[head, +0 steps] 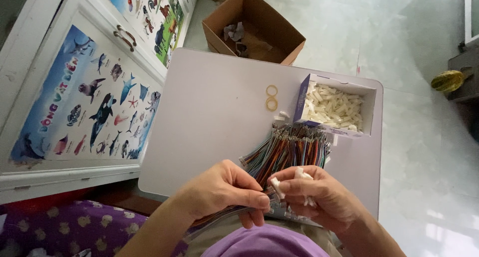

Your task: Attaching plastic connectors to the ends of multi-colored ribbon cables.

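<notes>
Left hand [227, 189]: I pinch wire ends.
Right hand [319, 194]: I grip white connectors [276, 186].
Left to do: wire bundle [292, 150] at 12 o'clock; connector box [305, 95] at 1, still full.

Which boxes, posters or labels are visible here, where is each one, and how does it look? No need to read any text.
Small box: on the table's far right, open top, white inside, purple-blue side, full of white plastic pieces.
Cardboard box: on the floor beyond the table, brown, open, scraps inside.
Sea-animal poster: on the white cabinet door at left, blue, with sharks, whales and fish.
Land-animal poster: on the next door, farther away, green and blue.
</notes>
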